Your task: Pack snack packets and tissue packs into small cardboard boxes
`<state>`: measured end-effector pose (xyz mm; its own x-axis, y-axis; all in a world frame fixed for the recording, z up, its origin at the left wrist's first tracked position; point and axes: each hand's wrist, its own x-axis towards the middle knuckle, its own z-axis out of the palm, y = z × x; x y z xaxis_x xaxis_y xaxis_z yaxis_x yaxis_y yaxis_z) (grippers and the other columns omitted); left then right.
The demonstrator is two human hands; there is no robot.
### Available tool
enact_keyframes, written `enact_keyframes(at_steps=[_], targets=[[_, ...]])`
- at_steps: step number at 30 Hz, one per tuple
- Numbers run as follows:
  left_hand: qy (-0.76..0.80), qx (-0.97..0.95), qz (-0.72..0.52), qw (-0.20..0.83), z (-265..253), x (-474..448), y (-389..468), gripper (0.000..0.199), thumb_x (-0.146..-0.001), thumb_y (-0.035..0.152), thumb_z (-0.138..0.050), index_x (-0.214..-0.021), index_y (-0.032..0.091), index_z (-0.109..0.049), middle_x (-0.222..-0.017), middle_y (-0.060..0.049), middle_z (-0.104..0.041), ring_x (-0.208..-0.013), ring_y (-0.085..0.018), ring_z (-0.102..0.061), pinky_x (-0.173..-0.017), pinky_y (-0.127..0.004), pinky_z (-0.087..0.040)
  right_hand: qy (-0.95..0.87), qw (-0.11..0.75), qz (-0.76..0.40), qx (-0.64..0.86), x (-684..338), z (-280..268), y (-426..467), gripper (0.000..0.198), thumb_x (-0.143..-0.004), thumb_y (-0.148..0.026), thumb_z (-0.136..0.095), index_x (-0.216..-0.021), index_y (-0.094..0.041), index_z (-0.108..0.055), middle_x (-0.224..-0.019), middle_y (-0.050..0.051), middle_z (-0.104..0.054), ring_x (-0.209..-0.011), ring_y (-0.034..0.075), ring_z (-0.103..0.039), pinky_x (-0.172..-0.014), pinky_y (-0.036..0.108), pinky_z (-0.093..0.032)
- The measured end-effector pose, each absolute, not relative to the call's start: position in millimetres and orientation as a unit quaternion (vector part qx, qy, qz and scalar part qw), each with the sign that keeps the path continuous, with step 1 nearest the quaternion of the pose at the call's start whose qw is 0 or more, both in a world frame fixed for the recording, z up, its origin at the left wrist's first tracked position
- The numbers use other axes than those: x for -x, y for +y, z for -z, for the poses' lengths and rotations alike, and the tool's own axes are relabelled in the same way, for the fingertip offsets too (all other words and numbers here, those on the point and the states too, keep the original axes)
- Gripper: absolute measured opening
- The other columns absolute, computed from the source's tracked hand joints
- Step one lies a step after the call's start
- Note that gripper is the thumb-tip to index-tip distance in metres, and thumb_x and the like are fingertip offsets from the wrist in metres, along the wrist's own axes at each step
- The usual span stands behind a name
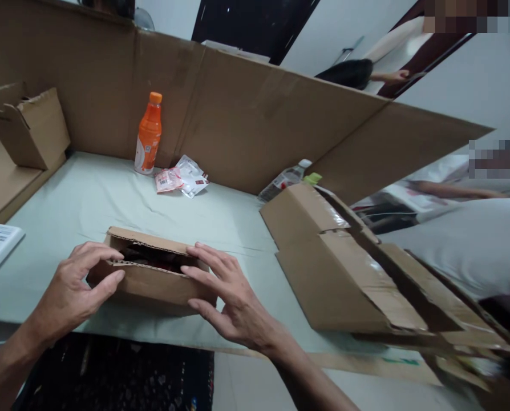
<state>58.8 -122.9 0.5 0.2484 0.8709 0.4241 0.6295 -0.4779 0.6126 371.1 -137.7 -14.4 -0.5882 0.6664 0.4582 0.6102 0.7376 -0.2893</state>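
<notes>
A small brown cardboard box point(152, 291) rests on the pale green cloth near the table's front edge. Its top flaps stand slightly apart, leaving a dark gap; the contents inside cannot be made out. At the box's left end, my left hand point(77, 279) has its fingertips at the top edge and its thumb against the front wall, closed around that edge. My right hand point(233, 297) grips the right end, with two fingers at the flap edges and the thumb low on the front side.
Behind stand an orange bottle point(149, 137) and crumpled packets point(186, 177) before a cardboard wall point(255, 120). To the right are a larger open box point(323, 274) and a clear bottle point(284, 177). A white device point(0, 248) and another box point(45, 131) lie left. Other people are at right.
</notes>
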Motion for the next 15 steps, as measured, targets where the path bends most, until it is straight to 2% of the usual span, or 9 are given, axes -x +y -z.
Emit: enact_keyframes(at_steps=[2,4,7,11,15], targets=[[0.5,-0.766,-0.362,0.181,-1,-58,-123,0.018,-0.093,0.039,-0.059,-0.102,0.025,-0.067,-0.1,-0.002,-0.075,-0.089,-0.021,-0.071,-0.078,-0.032,-0.058,-0.882,0.295,-0.056,0.364,-368,15,-137,0.042,-0.099,-0.03,-0.059,-0.141,-0.029,-0.053,-0.156,0.015,-0.05,-0.146,0.034,-0.046,-0.11,0.06,-0.046],[0.52,-0.759,-0.348,0.18,-2,-59,-121,0.02,-0.092,0.039,-0.059,-0.102,0.024,-0.067,-0.097,-0.002,-0.075,-0.085,-0.021,-0.071,-0.077,-0.033,-0.058,-0.87,0.298,-0.068,0.386,-366,17,-136,0.049,-0.1,-0.028,-0.058,-0.148,-0.031,-0.047,-0.158,0.016,-0.048,-0.144,0.033,-0.049,-0.108,0.058,-0.05],[0.529,-0.773,-0.323,0.135,-3,-64,-118,0.021,-0.092,0.037,-0.054,-0.102,0.024,-0.068,-0.095,-0.004,-0.075,-0.09,-0.024,-0.069,-0.084,-0.04,-0.057,-0.864,0.276,-0.08,0.412,-364,17,-135,0.061,-0.099,-0.027,-0.058,-0.156,-0.032,-0.038,-0.16,0.016,-0.045,-0.143,0.033,-0.05,-0.107,0.057,-0.051],[0.501,-0.801,-0.305,0.118,-4,-62,-117,0.022,-0.092,0.035,-0.054,-0.105,0.025,-0.068,-0.096,-0.005,-0.075,-0.093,-0.026,-0.069,-0.085,-0.043,-0.056,-0.88,0.243,-0.082,0.401,-364,15,-136,0.049,-0.099,-0.027,-0.056,-0.148,-0.03,-0.049,-0.157,0.016,-0.049,-0.141,0.032,-0.052,-0.107,0.056,-0.05],[0.459,-0.812,-0.306,0.193,-5,-44,-120,0.024,-0.089,0.036,-0.063,-0.111,0.027,-0.065,-0.109,-0.004,-0.075,-0.101,-0.024,-0.072,-0.089,-0.039,-0.059,-0.884,0.271,-0.109,0.365,-366,10,-138,0.035,-0.098,-0.033,-0.061,-0.131,-0.024,-0.059,-0.154,0.017,-0.052,-0.142,0.032,-0.05,-0.11,0.056,-0.048]])
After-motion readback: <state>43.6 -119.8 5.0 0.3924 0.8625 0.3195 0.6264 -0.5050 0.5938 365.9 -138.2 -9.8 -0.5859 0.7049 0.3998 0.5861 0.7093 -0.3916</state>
